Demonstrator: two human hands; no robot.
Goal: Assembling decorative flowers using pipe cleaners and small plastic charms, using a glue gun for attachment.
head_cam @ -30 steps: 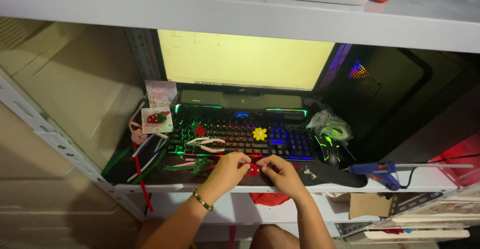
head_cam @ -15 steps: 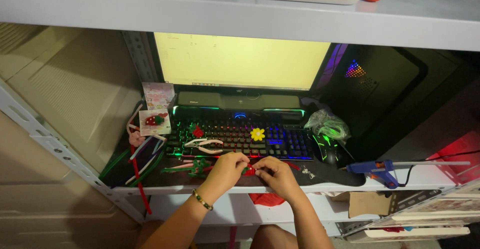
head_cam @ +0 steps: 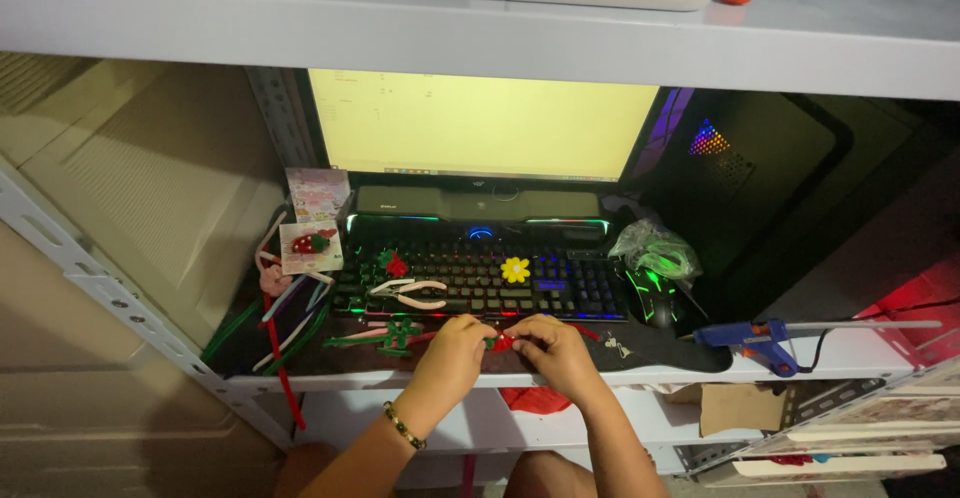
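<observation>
A grey metal shelf (head_cam: 700, 53) runs across the top, and a lower shelf board (head_cam: 850, 353) carries everything else. At the back of the board stands a monitor (head_cam: 480, 123) with a pale yellow lit screen, and to its right a dark computer case (head_cam: 760, 188) shows coloured lights. A slim speaker bar (head_cam: 470, 203) sits under the monitor. In front of it lies a backlit keyboard (head_cam: 560, 283), with a yellow flower (head_cam: 515, 270) near its middle, a small red flower (head_cam: 396, 264) at its left end and a pair of white-handled pliers (head_cam: 408, 292) beside that. To the right of the keyboard sits a green-lit mouse (head_cam: 655, 288) under a crumpled clear bag (head_cam: 655, 250). Further right a blue glue gun (head_cam: 750, 340) lies on the board. At the left, a bundle of coloured craft stems (head_cam: 285, 318) hangs over the edge, near a small card with a strawberry (head_cam: 310, 245).

Just in front of the keyboard, both hands meet over a small red craft piece (head_cam: 500, 342). The left hand (head_cam: 450, 353), a beaded bracelet (head_cam: 403, 425) on its wrist, curls its fingers and pinches the piece from the left. The right hand (head_cam: 560, 353) is bent closed on it from the right. A green stem piece (head_cam: 385, 336) lies just left of the hands.
</observation>
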